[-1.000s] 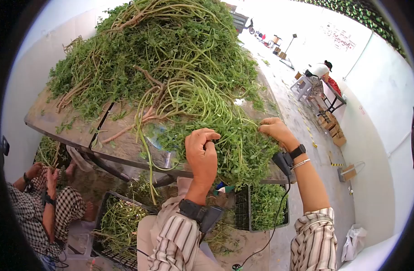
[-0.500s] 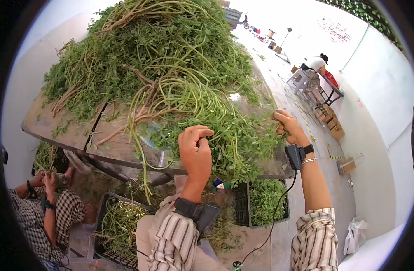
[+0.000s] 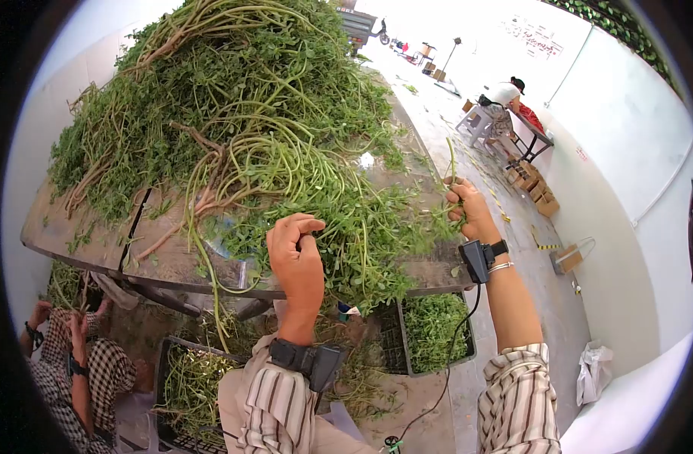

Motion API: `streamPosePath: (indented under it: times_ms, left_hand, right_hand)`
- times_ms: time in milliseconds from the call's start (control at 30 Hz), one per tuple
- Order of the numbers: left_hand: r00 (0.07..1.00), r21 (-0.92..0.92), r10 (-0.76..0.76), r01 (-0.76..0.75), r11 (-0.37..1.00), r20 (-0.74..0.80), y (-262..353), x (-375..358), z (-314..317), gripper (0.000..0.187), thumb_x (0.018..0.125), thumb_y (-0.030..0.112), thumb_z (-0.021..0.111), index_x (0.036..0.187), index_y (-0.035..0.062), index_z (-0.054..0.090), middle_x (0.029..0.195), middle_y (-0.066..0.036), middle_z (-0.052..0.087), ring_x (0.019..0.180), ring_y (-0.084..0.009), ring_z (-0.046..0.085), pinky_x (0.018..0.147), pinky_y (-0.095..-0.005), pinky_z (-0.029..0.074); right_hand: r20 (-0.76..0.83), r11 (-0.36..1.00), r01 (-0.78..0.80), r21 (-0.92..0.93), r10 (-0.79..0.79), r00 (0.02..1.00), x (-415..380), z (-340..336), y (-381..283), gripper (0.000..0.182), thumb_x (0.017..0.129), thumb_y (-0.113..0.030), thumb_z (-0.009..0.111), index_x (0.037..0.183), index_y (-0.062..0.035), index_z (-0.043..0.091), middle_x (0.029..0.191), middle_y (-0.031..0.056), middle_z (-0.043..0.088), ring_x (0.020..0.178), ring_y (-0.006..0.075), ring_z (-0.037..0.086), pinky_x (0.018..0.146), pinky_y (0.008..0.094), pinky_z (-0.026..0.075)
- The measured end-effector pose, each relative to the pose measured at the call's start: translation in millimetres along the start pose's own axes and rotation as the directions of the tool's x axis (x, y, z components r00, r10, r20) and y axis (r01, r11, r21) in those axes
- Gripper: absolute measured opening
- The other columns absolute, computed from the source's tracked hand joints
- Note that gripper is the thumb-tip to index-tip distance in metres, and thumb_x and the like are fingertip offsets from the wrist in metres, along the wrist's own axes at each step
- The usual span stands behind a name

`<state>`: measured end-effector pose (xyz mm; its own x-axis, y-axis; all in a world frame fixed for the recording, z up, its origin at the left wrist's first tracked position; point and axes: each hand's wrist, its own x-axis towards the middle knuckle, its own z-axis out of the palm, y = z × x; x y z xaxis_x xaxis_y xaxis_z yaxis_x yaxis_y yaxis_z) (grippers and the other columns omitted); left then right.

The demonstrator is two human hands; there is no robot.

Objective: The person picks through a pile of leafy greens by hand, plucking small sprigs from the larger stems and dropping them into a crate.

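Observation:
A large heap of leafy green stems covers the table, some with thick brownish roots. At the heap's near edge, my left hand is closed with its fingers curled over beside a loose spread of leafy greens. What lies inside those fingers is hidden. My right hand is farther right, by the table's right edge. It pinches a green sprig, whose thin stem sticks up above the fingertips.
Below the table edge stand a black crate of stems and another crate of leafy tips. At lower left, a person's hands hold greens. Another person sits at a far table. A cable hangs from my right wrist.
The view has shifted, so the heap and both hands appear farther left. A stem now stands upright from my right hand's fingers. My left hand stays curled by the greens.

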<state>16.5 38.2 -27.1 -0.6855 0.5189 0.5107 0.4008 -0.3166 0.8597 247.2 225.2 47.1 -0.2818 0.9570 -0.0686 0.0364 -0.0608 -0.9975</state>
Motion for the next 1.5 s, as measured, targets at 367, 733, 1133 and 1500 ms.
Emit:
streamPosePath:
  times_ms: [367,733,1133,1500]
  left_hand:
    - [0.987,-0.425,-0.041,0.104,0.899,0.155,54,-5,9,0.032,0.088,0.002,0.051,0.119,0.0037,0.052,0.097,-0.002,0.053,0.071,-0.0067,0.049,0.061,-0.0223,0.044]
    - [0.781,-0.532,-0.149,0.539,0.654,0.607,65,-90,25,0.025,0.093,0.021,0.053,0.092,-0.0019,0.064,0.070,-0.002,0.055,0.053,-0.0063,0.047,0.046,-0.0226,0.037]
    - [0.567,-0.212,-0.233,0.609,0.764,0.790,71,-206,27,0.026,0.094,0.025,0.051,0.097,0.0020,0.063,0.066,-0.001,0.052,0.052,-0.0063,0.046,0.048,-0.0231,0.038]
    - [0.605,-0.235,-0.154,0.514,0.825,0.781,52,-226,26,0.016,0.093,0.013,0.051,0.090,-0.0001,0.060,0.071,0.000,0.051,0.054,-0.0064,0.049,0.049,-0.0206,0.039]
  right_hand:
    - [0.147,0.783,0.348,-0.515,-0.319,0.936,-69,38,-28,0.017,0.089,-0.017,0.048,0.094,-0.0038,0.056,0.068,-0.0005,0.050,0.058,0.0098,0.044,0.053,0.0240,0.035]
    - [0.397,0.596,0.487,-0.639,-0.286,0.872,-211,30,32,0.012,0.086,-0.006,0.049,0.097,-0.0006,0.051,0.075,0.0160,0.052,0.069,0.0293,0.053,0.063,0.0355,0.043]
    - [0.123,0.868,0.041,-0.495,0.023,0.992,-306,-45,146,0.013,0.087,-0.010,0.042,0.083,-0.0008,0.051,0.068,0.0068,0.054,0.061,0.0147,0.050,0.057,0.0288,0.041]
    - [-0.257,0.937,-0.321,0.137,0.346,0.902,-294,-109,243,0.014,0.083,-0.011,0.048,0.078,-0.0021,0.057,0.069,0.0004,0.053,0.057,0.0084,0.046,0.047,0.0235,0.036]
